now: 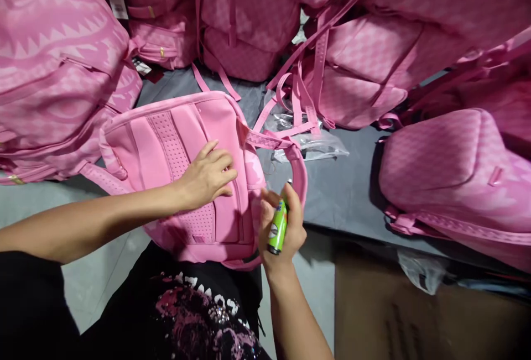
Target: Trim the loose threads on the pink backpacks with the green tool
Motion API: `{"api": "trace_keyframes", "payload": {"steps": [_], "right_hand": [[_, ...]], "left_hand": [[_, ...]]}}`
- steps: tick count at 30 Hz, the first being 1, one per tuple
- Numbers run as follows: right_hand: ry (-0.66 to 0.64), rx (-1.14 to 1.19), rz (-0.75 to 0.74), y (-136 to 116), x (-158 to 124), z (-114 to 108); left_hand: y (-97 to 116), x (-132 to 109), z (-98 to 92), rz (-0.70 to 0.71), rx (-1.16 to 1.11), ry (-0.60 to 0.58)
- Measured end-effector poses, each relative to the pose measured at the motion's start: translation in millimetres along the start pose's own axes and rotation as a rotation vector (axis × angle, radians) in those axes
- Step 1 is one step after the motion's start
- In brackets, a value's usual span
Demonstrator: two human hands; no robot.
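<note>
A pink backpack (222, 122) lies tilted, its padded back panel facing up, between the table and my lap. My left hand (211, 175) rests on that panel with its fingers apart and slightly bent, gripping nothing. In my right hand (290, 222) is a small green cylinder (279, 227) with a black end, which looks like a lighter. The fingers are closed around it, beside the backpack's right side. A pink shoulder strap (298, 169) loops out just behind my right hand.
Several pink backpacks stand along the back, with a large patterned backpack (53, 61) at left. Another backpack (440, 161) lies on the grey table (338, 194) at right. Clear plastic (319, 147) and loose straps lie mid-table. A cardboard box (373, 304) sits below the edge.
</note>
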State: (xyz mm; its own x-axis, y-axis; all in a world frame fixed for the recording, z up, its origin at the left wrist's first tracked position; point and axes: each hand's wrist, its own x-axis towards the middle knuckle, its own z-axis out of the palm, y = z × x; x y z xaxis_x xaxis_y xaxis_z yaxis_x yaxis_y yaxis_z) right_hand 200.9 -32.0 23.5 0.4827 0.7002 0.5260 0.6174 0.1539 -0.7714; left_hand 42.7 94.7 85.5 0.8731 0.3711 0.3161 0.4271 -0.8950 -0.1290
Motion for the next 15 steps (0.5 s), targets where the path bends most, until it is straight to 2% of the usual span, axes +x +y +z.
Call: {"api": "trace_keyframes", "payload": {"steps": [3, 5, 7, 10, 15], "right_hand": [[-0.216, 0.339, 0.292, -13, 12, 0], [-0.272, 0.493, 0.423, -17, 21, 5], [-0.221, 0.536, 0.465, -20, 28, 12], [-0.124, 0.423, 0.498, -24, 34, 24], [-0.119, 0.350, 0.478, -28, 38, 41]], "left_hand": [[-2, -6, 4.6, -0.036, -0.029, 0.067], [-3, -9, 8.7, -0.017, -0.044, 0.098], [-5, -10, 13.7, -0.001, -0.053, 0.132], [-6, -11, 20.4, 0.002, -0.060, 0.172], [-7, -12, 25.1, 0.000, -0.050, 0.203]]}}
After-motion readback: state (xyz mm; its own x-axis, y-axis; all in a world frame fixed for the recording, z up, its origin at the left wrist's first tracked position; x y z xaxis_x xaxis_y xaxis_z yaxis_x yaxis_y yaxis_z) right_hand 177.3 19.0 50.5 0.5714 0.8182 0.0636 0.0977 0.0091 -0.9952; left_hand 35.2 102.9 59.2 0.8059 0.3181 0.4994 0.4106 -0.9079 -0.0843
